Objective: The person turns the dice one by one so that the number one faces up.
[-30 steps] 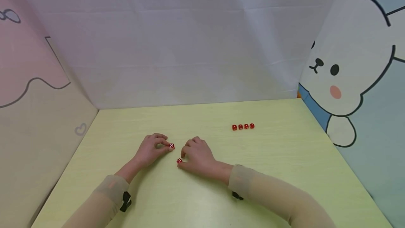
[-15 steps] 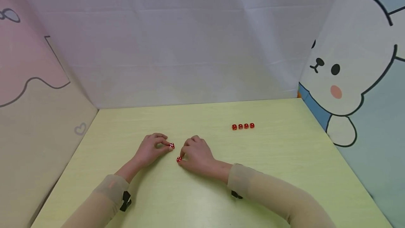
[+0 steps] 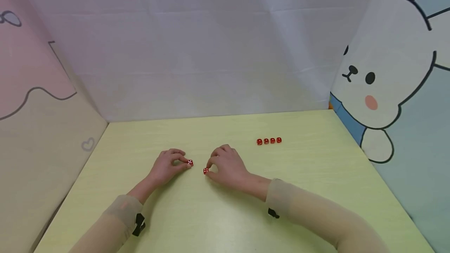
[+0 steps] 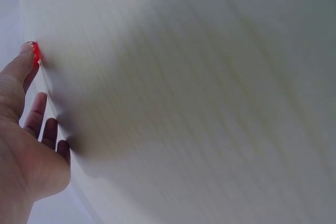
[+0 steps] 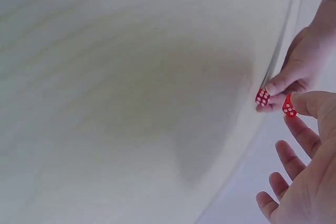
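My left hand (image 3: 169, 168) pinches a red die (image 3: 190, 163) with white pips between thumb and forefinger, low over the table's left middle. In the left wrist view that die (image 4: 35, 53) shows only as a red sliver past the thumb. To its right, my right hand (image 3: 229, 167) pinches a second red die (image 3: 206, 171) in thumb and fingertip. The right wrist view shows this die (image 5: 289, 106) close to the other one (image 5: 262, 97), held by the left hand. A gap separates the two dice in the head view.
Several red dice (image 3: 269, 141) stand in a straight row toward the back right of the pale yellow table (image 3: 225, 221). A white curtain (image 3: 211, 57) hangs behind the table. Printed panels flank it, the right one showing a cartoon rabbit (image 3: 372, 89).
My right hand, with its die pinched, has moved right and slightly away from me, after the die turned in its fingers. The left hand and its die have stayed nearly still.
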The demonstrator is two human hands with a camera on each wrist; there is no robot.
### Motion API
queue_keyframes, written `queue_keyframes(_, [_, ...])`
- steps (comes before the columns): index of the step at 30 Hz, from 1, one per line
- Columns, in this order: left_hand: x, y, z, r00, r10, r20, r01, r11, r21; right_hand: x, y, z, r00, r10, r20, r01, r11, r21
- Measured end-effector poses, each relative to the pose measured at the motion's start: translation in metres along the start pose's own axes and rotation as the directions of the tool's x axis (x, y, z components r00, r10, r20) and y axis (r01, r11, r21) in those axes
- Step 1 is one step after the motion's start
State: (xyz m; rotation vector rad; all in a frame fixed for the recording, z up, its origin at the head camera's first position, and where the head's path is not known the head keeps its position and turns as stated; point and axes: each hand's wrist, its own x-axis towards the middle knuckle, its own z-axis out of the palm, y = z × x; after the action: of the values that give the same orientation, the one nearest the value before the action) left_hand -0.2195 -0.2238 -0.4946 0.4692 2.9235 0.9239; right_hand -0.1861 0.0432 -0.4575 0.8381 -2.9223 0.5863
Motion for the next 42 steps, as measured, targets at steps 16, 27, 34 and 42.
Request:
queue_keyframes(16, [0.0,0.003,-0.002,1.0,-0.003,0.016,0.003,1.0,-0.003,-0.054,0.072,-0.042,0.986,0.094,-0.14,-0.087,0.995,0.056])
queue_keyframes(27, [0.0,0.005,-0.006,1.0,0.001,0.011,-0.001,1.0,0.003,-0.079,0.095,-0.047,0.982,0.14,-0.125,-0.138,0.99,0.022])
queue_keyframes(34, [0.0,0.004,-0.006,1.0,0.004,0.015,-0.004,1.0,-0.001,-0.086,0.101,-0.033,0.986,0.149,-0.08,-0.147,0.989,0.026])
queue_keyframes(42, [0.001,0.004,-0.006,1.0,0.004,0.018,-0.004,1.0,0.002,-0.085,0.097,-0.028,0.985,0.15,-0.082,-0.148,0.988,0.035])
